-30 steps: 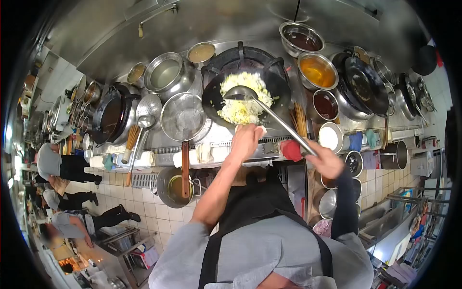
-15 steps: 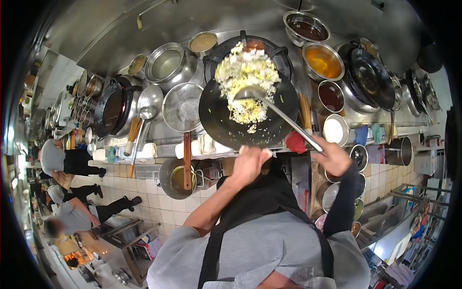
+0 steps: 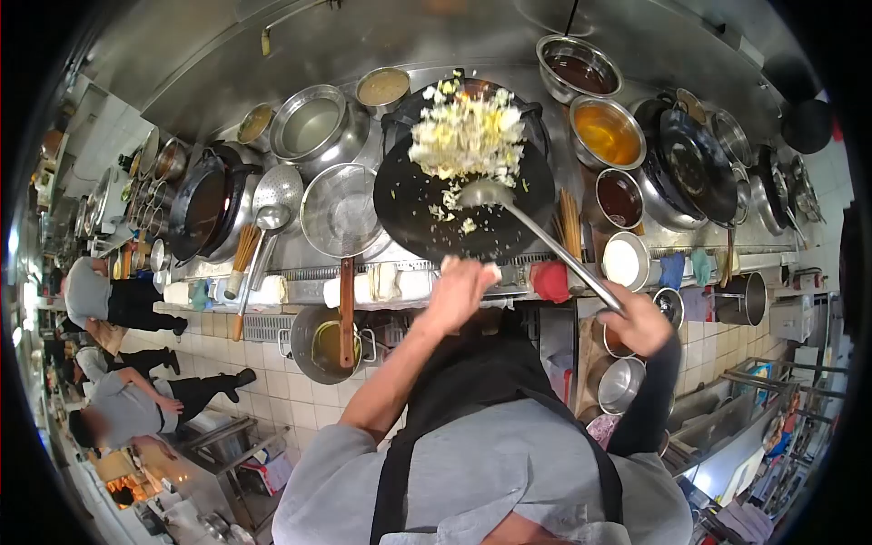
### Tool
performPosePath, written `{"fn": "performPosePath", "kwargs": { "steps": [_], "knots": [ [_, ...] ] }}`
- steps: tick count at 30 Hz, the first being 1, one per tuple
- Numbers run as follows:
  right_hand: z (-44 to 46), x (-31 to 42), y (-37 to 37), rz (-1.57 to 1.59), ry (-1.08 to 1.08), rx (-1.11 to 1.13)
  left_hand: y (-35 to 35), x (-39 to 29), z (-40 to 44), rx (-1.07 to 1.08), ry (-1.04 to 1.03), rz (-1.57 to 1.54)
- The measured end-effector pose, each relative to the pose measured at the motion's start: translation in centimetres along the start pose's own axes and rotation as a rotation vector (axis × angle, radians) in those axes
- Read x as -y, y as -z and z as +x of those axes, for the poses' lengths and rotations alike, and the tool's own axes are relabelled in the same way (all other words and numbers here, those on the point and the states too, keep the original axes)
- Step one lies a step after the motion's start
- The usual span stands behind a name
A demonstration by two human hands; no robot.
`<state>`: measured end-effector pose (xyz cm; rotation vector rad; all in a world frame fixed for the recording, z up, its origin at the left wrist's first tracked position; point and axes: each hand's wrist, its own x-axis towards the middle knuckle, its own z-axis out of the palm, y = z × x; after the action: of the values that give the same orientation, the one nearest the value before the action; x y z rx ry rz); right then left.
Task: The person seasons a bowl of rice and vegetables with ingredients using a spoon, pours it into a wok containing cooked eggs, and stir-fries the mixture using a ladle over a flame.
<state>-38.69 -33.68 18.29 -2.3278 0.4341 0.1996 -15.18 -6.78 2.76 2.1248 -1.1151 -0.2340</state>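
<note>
Closed at the near edge of a black wok [image 3: 404, 211], my left hand [image 3: 461, 295] grips it, with a bit of pale cloth showing by the fingers; the handle itself is hidden. Fried rice with bits of yellow egg [image 3: 468, 141] is airborne over the far half of the wok, blurred, with loose grains around it. My right hand [image 3: 641, 320] is wrapped round the handle end of a long steel ladle [image 3: 561, 247]. The ladle's bowl is inside the wok, just on the near side of the rice.
Left of the wok lie a wire strainer [image 3: 341, 213] with a wooden handle and a perforated skimmer [image 3: 278, 193]. Bowls of orange liquid [image 3: 607, 132] and dark sauce [image 3: 621, 198] stand to the right, near a bamboo brush [image 3: 569, 222]. Co-workers [image 3: 136, 400] are at far left.
The rice has lifted and gathered toward the wok's far side, uncovering more of the black surface. Both hands have shifted slightly, the left one back and leftward with the wok.
</note>
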Motion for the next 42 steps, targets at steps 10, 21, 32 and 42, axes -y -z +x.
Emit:
{"fn": "performPosePath", "kwargs": {
  "steps": [10, 21, 32, 42],
  "knots": [
    [14.9, -5.6, -9.2, 0.462, -0.313, -0.048, -5.6, 8.9, 8.7, 0.011, 0.022, 0.003],
    [23.1, 0.9, -11.9, 0.939, -0.200, 0.018, -5.9, 9.0, 8.7, -0.029, 0.013, 0.018],
    [23.9, -0.9, -14.4, 1.100, -0.438, 0.006, -6.0, 8.4, 8.4, -0.058, 0.034, 0.009],
    [23.9, -1.2, -14.1, 1.315, -0.401, 0.106, -6.7, 8.8, 8.5, -0.055, 0.042, 0.012]
  ]
}}
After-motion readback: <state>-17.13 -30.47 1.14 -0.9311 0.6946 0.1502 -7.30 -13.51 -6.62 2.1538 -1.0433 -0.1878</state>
